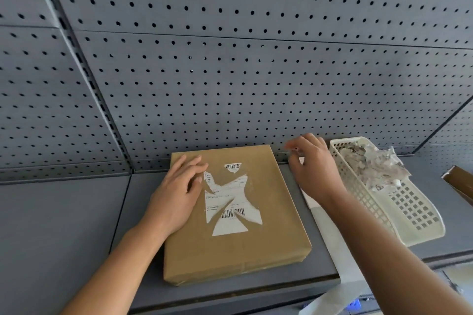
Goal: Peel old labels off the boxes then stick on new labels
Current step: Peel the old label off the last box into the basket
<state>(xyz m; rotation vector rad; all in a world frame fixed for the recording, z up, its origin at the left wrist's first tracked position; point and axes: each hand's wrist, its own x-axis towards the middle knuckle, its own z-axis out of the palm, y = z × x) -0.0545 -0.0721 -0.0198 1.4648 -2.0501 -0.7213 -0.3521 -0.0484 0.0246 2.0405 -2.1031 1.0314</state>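
A flat brown cardboard box point(230, 250) lies on the grey shelf point(64, 225). Its white old label point(230, 202) is torn, with ragged patches and two barcodes left stuck on. My left hand point(176, 197) rests flat on the box's left part, fingers straight, beside the label. My right hand point(314, 169) hovers off the box's upper right corner, between box and basket. Its fingers are curled, and its blurred fingertips seem to pinch a small label scrap point(296, 149).
A cream plastic basket point(414, 212) to the right holds a heap of torn label scraps point(371, 163). A white paper strip point(332, 233) lies between box and basket and hangs over the shelf edge. Another brown box corner point(460, 184) shows far right. Grey pegboard point(230, 71) backs the shelf.
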